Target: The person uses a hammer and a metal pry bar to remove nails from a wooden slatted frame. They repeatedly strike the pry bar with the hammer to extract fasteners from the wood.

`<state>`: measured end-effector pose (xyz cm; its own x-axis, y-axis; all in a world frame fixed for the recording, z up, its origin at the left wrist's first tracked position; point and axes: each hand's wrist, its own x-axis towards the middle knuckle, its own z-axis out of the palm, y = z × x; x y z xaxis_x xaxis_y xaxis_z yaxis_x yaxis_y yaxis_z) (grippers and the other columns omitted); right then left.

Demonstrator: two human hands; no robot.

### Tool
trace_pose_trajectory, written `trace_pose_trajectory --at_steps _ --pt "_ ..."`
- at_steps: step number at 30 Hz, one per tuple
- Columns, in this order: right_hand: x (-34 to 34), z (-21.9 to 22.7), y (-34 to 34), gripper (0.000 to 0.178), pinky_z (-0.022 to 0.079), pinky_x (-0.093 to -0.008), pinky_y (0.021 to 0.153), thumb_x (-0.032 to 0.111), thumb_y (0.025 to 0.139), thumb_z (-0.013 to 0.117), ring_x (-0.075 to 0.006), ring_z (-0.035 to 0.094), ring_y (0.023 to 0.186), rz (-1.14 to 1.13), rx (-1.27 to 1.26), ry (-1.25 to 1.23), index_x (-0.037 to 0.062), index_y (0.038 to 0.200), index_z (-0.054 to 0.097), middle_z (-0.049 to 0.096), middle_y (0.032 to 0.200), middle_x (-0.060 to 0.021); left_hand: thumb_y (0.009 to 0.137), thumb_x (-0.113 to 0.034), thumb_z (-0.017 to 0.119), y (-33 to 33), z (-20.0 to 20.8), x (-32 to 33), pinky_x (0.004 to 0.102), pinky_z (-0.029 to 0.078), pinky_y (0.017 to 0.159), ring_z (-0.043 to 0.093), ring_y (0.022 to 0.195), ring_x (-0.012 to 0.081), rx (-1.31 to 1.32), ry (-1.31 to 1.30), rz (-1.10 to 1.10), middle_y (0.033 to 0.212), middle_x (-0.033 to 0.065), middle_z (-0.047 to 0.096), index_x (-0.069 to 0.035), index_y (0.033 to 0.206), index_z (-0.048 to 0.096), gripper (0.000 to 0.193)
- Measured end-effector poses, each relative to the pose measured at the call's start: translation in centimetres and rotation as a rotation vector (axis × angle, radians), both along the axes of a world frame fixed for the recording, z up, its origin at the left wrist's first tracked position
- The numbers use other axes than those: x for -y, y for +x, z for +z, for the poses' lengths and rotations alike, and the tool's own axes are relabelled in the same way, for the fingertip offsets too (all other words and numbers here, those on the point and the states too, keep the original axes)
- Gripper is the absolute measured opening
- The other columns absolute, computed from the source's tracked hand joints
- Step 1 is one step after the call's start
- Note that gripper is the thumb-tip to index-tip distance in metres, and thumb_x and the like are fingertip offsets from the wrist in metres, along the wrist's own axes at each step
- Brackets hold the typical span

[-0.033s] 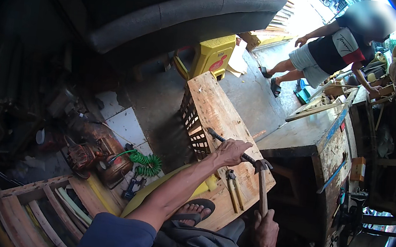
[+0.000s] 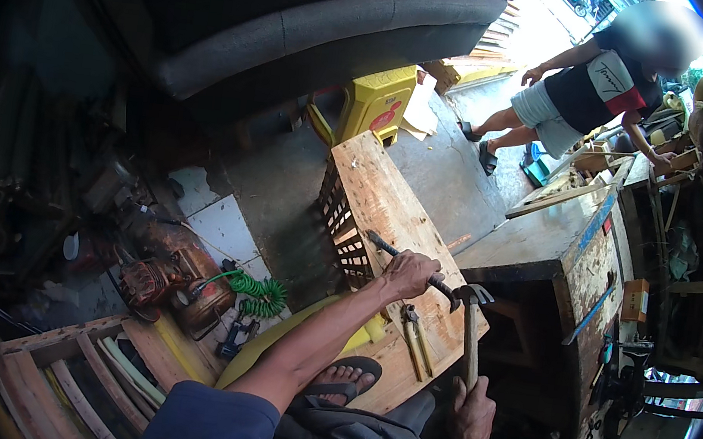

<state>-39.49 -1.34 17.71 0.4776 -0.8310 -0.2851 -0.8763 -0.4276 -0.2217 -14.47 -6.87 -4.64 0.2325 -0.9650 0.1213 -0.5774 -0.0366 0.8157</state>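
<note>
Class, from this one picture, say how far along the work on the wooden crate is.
Done: nothing can be told. In hand: the left hand sets a dark metal bar on the wooden crate; the right hand holds a claw hammer beside it. Left: pliers lie unused; the slats look whole.

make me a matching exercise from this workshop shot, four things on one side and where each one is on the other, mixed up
Things:
1. hammer
2. metal bar
3. pliers
4. coiled green hose

Places:
A. lying loose on the wooden crate, near the person's sandalled foot
B. on the floor to the left of the crate, beside a rusty machine
C. gripped in the left hand, resting across the crate top
D. handle held in the right hand, head up at the crate's right edge

Pairs: 1-D, 2-C, 3-A, 4-B
</note>
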Motion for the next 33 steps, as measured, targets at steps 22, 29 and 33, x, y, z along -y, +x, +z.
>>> trace_pose_trajectory --at_steps 22,29,33 --pt "-2.3 -5.6 -2.9 0.023 0.05 -0.0526 0.054 0.018 0.099 0.062 -0.048 0.067 0.067 -0.176 0.174 0.011 0.0018 0.097 0.046 0.064 0.072 -0.0275 0.082 -0.031 0.079 -0.9 -2.5 -0.3 0.0509 0.032 0.117 0.039 0.146 0.0369 0.192 0.16 -0.156 0.151 0.0151 0.05 -0.01 0.145 0.051 0.072" --pt "-2.4 -8.5 -4.1 0.029 0.051 -0.0544 0.058 0.026 0.101 0.06 -0.0501 0.066 0.069 -0.165 0.15 0.012 0.0005 0.097 0.047 0.064 0.072 -0.0297 0.084 -0.056 0.073 -1.0 -5.0 -1.6 0.0572 0.022 0.122 0.021 0.154 0.038 0.284 0.213 -0.292 0.161 0.0185 0.034 -0.015 0.147 0.051 0.079" --pt "-2.2 -10.2 -5.5 0.031 0.051 -0.052 0.058 0.029 0.102 0.06 -0.0491 0.068 0.071 -0.32 0.107 0.143 0.0006 0.099 0.049 0.065 0.074 -0.0293 0.084 -0.053 0.075 -1.0 -6.0 -2.0 0.0528 0.027 0.119 0.024 0.153 0.037 0.237 0.181 -0.305 0.159 0.0175 0.04 -0.018 0.121 0.07 0.052"
